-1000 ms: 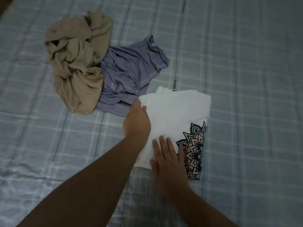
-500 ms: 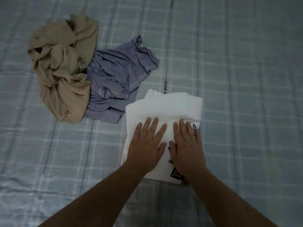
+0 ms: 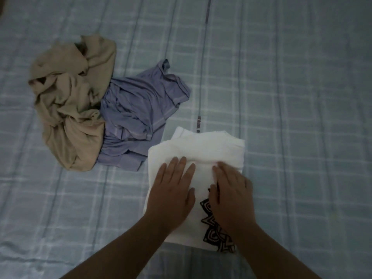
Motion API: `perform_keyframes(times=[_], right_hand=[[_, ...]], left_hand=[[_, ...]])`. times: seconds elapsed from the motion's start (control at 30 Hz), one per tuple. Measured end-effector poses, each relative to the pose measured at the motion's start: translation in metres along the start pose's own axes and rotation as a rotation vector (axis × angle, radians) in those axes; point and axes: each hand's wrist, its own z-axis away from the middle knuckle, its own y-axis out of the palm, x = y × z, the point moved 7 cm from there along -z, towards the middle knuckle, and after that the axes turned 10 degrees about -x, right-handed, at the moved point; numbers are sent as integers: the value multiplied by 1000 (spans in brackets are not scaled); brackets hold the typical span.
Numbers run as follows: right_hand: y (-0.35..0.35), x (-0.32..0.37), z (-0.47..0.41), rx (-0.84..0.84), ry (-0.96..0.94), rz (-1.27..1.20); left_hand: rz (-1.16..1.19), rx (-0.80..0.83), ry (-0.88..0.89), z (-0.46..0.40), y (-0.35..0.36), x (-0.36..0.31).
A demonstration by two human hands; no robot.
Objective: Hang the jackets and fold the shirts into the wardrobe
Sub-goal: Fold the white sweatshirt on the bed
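Slippage is my concern: left hand [image 3: 171, 190] and right hand [image 3: 229, 190], fingers straight, press the white shirt [image 3: 201, 150]; lifting carelessly unfolds it toward the purple shirt [image 3: 141, 109] at 10 o'clock.

My single head-mounted camera looks forward and steeply down from above my forearms, at close range, onto the pale blue checked bedsheet [image 3: 281, 97]. There is no second view to overlap with it.

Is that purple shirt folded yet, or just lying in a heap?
Unfolded. The purple shirt lies crumpled with loose wrinkles beside the tan garment, unlike the squared-off white shirt.
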Motion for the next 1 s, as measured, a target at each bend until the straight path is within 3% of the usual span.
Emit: perform_keyframes(times=[0.13, 0.47, 0.57, 0.7, 0.77, 0.87, 1.0], right_hand=[[-7, -12, -48, -82, -19, 0], [46, -37, -76, 87, 58, 10], [38, -50, -87, 112, 164, -147], [17, -84, -103, 90, 645, -540], [17, -86, -99, 182, 799, -589], [9, -83, -98, 233, 862, -670], [-25, -72, -85, 224, 743, -841]], left_hand=[[-21, -120, 24, -55, -12, 8], [-86, -24, -59, -89, 41, 26], [13, 11, -51, -92, 34, 30], [310, 98, -233, -115, 15, 65], [455, 156, -329, -123, 5, 72], [588, 163, -439, -129, -12, 73], [629, 222, -406, -117, -41, 69]])
